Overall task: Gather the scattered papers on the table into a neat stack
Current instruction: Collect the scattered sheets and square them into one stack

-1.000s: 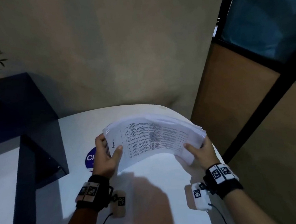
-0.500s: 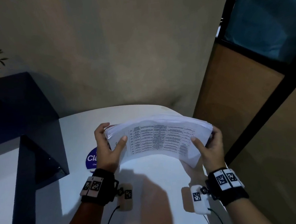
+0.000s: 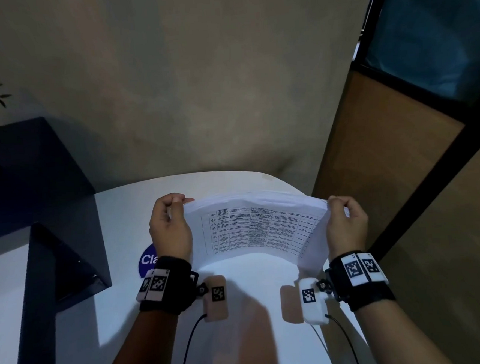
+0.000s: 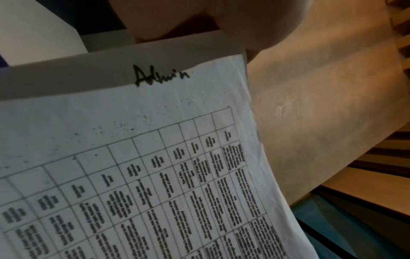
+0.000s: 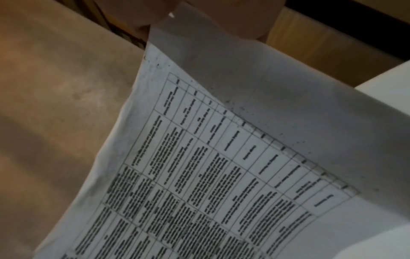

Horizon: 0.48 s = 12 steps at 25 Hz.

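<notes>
Head view: left hand (image 3: 170,229) and right hand (image 3: 347,225) pinch bowed papers (image 3: 259,228) (thin, grid-printed) over smooth white table (image 3: 121,213).

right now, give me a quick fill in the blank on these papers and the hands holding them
The handwritten word near the edge of the papers reads ____.
The left hand and the right hand each hold one end of the stack, so the number of hands on it is ____.
The table below them is ____ in colour.
The wristband on the left wrist is ____ in colour.
Missing words: Admin; two; white; black.
</notes>
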Each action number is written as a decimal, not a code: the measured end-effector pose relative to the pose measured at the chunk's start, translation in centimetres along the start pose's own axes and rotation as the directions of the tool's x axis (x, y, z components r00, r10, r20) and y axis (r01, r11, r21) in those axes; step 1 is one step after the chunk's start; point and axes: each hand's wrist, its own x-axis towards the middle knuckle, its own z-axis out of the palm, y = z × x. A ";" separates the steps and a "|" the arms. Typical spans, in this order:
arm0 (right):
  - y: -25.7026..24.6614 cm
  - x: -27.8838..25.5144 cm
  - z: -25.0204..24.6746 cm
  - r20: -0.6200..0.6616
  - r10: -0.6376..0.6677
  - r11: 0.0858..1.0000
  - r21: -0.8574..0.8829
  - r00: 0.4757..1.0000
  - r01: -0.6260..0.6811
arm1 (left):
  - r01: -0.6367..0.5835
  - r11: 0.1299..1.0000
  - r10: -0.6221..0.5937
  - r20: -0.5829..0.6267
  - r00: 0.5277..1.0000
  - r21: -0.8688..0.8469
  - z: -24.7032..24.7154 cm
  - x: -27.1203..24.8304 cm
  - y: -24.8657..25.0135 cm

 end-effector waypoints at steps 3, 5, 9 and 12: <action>-0.2 -0.2 0.0 0.033 -0.018 1.000 0.006 0.999 0.017 | -0.004 0.999 0.008 0.107 0.994 -0.038 -0.1 -0.2 -0.3; -0.1 -0.4 -0.4 0.071 -0.066 0.997 0.037 0.995 0.064 | -0.024 0.999 0.032 0.230 0.973 -0.038 -0.9 -0.4 -0.8; 2.1 -1.4 -2.2 0.237 -0.221 0.974 0.105 0.946 0.201 | 0.037 0.999 -0.029 0.427 0.904 -0.011 -2.5 0.6 -2.8; 3.3 -2.0 -1.9 0.265 -0.196 0.980 0.008 0.944 0.201 | 0.086 0.996 -0.094 0.393 0.915 0.039 -1.4 0.6 -3.3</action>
